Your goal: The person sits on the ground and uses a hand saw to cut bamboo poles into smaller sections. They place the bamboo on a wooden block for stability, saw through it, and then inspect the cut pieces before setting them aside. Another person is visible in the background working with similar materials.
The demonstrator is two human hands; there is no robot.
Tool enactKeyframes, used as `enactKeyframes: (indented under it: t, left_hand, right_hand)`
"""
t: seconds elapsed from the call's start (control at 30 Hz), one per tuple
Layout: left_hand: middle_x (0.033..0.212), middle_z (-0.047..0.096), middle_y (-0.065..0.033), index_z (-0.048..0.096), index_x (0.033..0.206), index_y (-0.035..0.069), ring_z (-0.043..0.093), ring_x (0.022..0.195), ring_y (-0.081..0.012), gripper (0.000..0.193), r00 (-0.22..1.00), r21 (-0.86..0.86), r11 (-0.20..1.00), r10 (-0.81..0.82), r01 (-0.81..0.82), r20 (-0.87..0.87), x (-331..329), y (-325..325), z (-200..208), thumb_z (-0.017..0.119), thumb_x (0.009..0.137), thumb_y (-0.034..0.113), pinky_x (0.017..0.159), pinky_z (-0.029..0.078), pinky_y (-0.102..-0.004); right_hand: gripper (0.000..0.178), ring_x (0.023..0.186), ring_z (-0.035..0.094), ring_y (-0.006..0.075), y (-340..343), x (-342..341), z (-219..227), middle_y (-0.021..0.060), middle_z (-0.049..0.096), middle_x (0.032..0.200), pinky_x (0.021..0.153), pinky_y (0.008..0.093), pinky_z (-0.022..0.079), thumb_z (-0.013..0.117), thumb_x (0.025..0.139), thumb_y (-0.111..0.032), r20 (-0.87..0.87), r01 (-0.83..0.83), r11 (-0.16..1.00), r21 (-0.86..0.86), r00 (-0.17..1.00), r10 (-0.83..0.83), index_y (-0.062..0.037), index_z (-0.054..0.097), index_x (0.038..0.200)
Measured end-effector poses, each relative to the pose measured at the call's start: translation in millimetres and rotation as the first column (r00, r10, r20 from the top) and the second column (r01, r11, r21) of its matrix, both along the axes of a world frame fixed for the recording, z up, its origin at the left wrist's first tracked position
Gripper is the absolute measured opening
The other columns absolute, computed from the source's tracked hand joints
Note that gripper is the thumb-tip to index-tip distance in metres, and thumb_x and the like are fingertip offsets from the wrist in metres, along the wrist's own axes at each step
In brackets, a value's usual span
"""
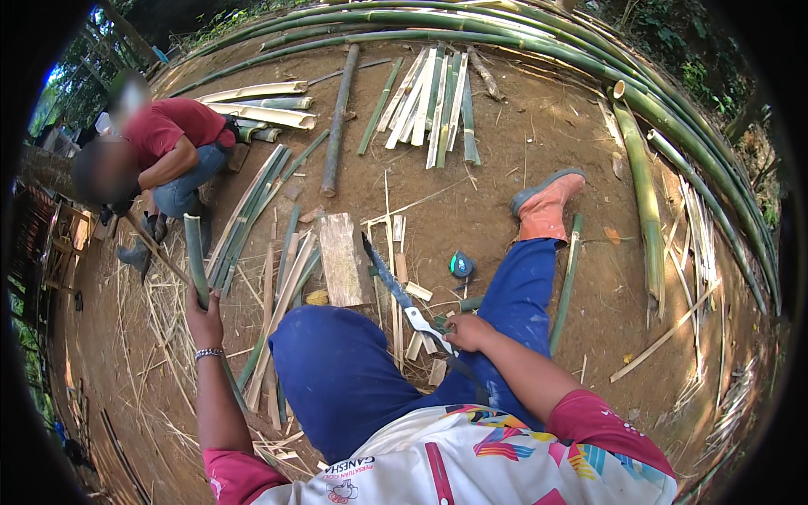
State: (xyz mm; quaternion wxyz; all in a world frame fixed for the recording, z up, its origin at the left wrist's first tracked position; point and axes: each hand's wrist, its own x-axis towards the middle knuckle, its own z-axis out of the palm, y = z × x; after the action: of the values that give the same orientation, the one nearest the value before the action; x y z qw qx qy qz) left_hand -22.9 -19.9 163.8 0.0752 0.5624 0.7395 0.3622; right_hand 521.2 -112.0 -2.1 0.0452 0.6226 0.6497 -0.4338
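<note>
My left hand [204, 320] is wrapped round a split piece of green bamboo [195, 257], which rises upright beyond my fist. In my right hand [471, 333] is the white handle of a saw [418, 321], held over my lap. Its dark, slightly curved blade points away from me, with the tip beside a wooden block [342, 261]. A small green piece lies by the fingers of my right hand; whether they hold it too, I cannot tell. Beyond the saw, a teal and black tape measure [460, 264] rests on the dirt.
Split bamboo strips [278, 316] lie left of my knee, and more strips [429, 105] are spread farther off. Long green bamboo poles [539, 40] curve along the back and right. A crouching person [181, 139] in a red shirt works at the left with a long tool.
</note>
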Motion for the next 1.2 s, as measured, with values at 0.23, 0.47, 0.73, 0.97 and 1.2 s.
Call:
enactKeyframes:
  t: [0.23,0.47,0.73,0.97,1.2]
  left_hand:
    - [0.110,0.066,-0.0100,0.042,0.144,-0.001,0.060,0.086,-0.0113,0.048,0.953,0.472,0.870,-0.249,0.142,0.174,49,-11,149,0.053,0.104,0.022,0.079,0.049,-0.0267]
    - [0.109,0.062,-0.0209,0.036,0.138,-0.001,0.066,0.089,-0.0243,0.041,0.817,0.802,0.597,-0.465,0.005,0.340,66,-2,176,0.032,0.109,0.028,0.079,0.059,-0.0386]
    - [0.101,0.060,-0.0167,0.039,0.129,0.001,0.066,0.088,-0.0287,0.037,0.633,0.794,0.586,-0.556,-0.161,0.539,105,25,148,0.032,0.109,0.032,0.080,0.060,-0.0479]
    - [0.090,0.055,-0.0107,0.045,0.117,0.004,0.062,0.076,-0.0249,0.033,0.394,0.813,0.569,-0.723,-0.126,0.567,113,25,127,0.036,0.108,0.035,0.073,0.058,-0.0477]
    - [0.088,0.052,-0.0100,0.046,0.112,0.005,0.058,0.073,-0.0237,0.035,0.374,0.821,0.566,-0.747,-0.076,0.550,112,27,116,0.041,0.106,0.038,0.072,0.057,-0.0474]
  right_hand:
    - [0.043,0.106,0.066,0.0341,-1,9,-16,0.0171,0.070,0.113,0.093,0.0424,0.051,0.070,0.087,-0.038,-0.022,0.040,0.999,-0.001,0.999,-0.040,-0.0107,0.067,0.121]
    - [0.046,0.094,0.071,0.0284,-5,6,-10,0.0161,0.073,0.104,0.083,0.0373,0.055,0.074,0.086,-0.034,-0.068,0.065,0.995,0.073,0.996,-0.060,-0.0042,0.067,0.121]
    - [0.046,0.095,0.070,0.0316,-9,9,-1,0.0169,0.072,0.103,0.084,0.0400,0.054,0.074,0.085,-0.035,-0.109,0.112,0.990,0.080,0.989,-0.103,-0.0052,0.067,0.119]
    - [0.047,0.094,0.070,0.0315,-8,12,-10,0.0176,0.072,0.101,0.083,0.0398,0.054,0.073,0.084,-0.033,-0.101,0.074,0.985,0.157,0.993,-0.058,-0.0035,0.066,0.121]
    - [0.048,0.093,0.070,0.0304,-6,7,-3,0.0184,0.072,0.102,0.082,0.0379,0.054,0.076,0.085,-0.034,-0.121,0.082,0.990,0.116,0.990,-0.068,-0.0029,0.067,0.120]
